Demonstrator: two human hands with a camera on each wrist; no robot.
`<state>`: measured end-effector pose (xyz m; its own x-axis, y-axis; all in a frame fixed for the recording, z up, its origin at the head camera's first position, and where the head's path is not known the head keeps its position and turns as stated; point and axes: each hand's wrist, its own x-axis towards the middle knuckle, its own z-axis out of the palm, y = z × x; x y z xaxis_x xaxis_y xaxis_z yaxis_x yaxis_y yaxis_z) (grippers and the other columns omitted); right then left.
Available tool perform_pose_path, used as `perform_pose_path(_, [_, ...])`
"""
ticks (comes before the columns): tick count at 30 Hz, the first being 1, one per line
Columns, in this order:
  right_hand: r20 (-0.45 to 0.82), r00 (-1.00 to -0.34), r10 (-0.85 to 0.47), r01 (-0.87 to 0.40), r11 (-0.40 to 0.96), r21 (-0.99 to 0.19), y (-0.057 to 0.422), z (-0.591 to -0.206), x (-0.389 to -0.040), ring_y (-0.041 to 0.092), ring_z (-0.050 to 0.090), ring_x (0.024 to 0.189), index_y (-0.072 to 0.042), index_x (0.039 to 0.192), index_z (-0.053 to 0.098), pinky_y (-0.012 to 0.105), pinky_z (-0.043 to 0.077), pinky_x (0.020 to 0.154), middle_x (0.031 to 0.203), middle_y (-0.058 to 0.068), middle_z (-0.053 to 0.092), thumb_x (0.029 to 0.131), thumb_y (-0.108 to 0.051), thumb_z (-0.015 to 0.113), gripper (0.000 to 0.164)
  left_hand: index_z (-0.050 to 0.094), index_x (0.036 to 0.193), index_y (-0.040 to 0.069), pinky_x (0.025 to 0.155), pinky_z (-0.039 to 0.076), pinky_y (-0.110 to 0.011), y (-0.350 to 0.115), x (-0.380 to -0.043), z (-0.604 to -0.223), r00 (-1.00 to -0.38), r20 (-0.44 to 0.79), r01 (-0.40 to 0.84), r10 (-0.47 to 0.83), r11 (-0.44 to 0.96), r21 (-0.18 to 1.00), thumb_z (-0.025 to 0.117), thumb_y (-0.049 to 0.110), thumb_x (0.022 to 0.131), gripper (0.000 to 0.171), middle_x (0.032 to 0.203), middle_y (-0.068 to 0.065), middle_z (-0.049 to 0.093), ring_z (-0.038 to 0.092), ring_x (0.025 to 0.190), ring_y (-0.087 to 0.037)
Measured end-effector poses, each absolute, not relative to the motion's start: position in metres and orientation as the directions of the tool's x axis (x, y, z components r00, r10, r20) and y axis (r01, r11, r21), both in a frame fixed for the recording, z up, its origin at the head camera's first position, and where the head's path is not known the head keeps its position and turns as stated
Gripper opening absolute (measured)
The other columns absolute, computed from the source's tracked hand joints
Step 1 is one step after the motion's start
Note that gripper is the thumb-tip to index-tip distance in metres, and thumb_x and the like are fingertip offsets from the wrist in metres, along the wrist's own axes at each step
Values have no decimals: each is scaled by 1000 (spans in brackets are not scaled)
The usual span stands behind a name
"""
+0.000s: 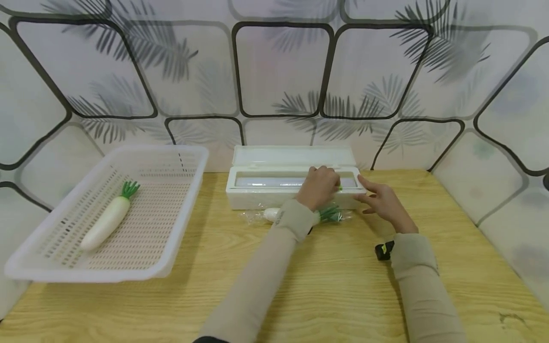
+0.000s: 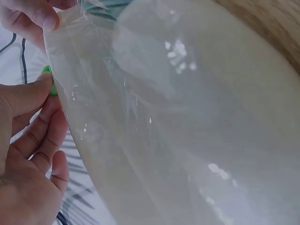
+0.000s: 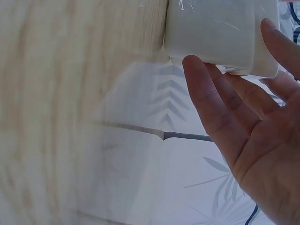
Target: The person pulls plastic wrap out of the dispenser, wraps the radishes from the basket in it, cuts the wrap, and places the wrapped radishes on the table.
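A white cling film dispenser box [image 1: 291,197] stands against the wall with its lid [image 1: 293,155] raised and a film roll [image 1: 270,182] inside. My left hand [image 1: 319,186] reaches over its right part, pinching a small green slide cutter [image 2: 53,84] between thumb and fingers at the box edge. Extended fingers of my right hand [image 1: 383,202] touch the right end of the box. In front of the box lies a white radish [image 1: 271,214] with green leaf stubs [image 1: 330,214], covered by clear film [image 1: 255,217]; my left forearm partly hides it.
On the left sits a white perforated basket [image 1: 182,228] holding another white radish [image 1: 107,223] with green stubs. A patterned wall covering [image 1: 280,71] rises behind the wooden table [image 1: 343,295]. A small black device [image 1: 383,250] is at my right wrist.
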<state>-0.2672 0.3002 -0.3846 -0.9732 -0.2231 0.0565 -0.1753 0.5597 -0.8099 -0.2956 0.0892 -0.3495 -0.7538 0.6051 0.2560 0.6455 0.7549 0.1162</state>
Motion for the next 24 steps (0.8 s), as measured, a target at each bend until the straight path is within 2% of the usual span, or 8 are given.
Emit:
perform_pose_path(10, [59, -970, -234, -182, 548, -817, 300, -385, -266, 52, 59, 112, 1, 156, 25, 36, 61, 74, 157, 37, 21, 104, -13, 60, 64, 78, 109, 13, 93, 47, -36, 64, -297, -352, -746, 260, 658, 614, 738, 146, 69, 21, 98, 16, 108, 1, 74, 64, 101, -17])
perform_pose_path(17, [47, -969, -244, -181, 563, -807, 304, -386, -267, 49, 60, 112, -1, 158, 22, 37, 60, 76, 160, 33, 17, 105, -17, 59, 66, 77, 109, 10, 95, 48, -41, 30, -296, -352, -735, 283, 670, 617, 726, 157, 68, 18, 99, 16, 107, -3, 73, 64, 102, -21])
perform_pose_path(24, [47, -967, -251, -183, 556, -811, 303, -387, -270, 50, 61, 111, 0, 157, 22, 37, 60, 75, 158, 36, 18, 105, -17, 59, 66, 78, 104, 7, 93, 50, -45, -8, -290, -354, -723, 336, 672, 604, 727, 140, 69, 11, 97, 12, 103, -7, 73, 64, 98, -26])
